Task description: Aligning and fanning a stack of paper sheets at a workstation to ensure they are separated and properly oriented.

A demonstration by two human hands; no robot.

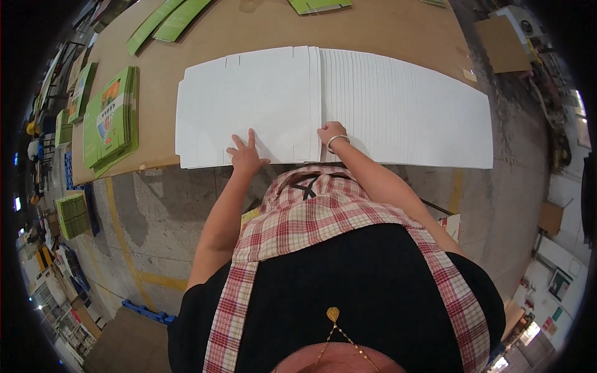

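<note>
A flat white cardboard sheet (249,99) with small slits along its edges lies on the brown table in front of me. My left hand (249,155) rests on its near part, fingers spread and holding nothing. To the right, a row of white cardboard sheets (404,112) lies fanned out, each overlapping its neighbour. My right hand (333,135), with a bracelet at the wrist, is closed at the seam between the flat sheet and the fanned row. Its fingers are curled against the sheet's right edge, and the fingertips are partly hidden.
Stacks of green printed cartons (111,121) sit at the table's left end. Green strips (180,18) and another green piece (319,5) lie at the far side. A green bundle (73,216) is on the left beyond the table. A brown cardboard piece (502,43) stands at the far right.
</note>
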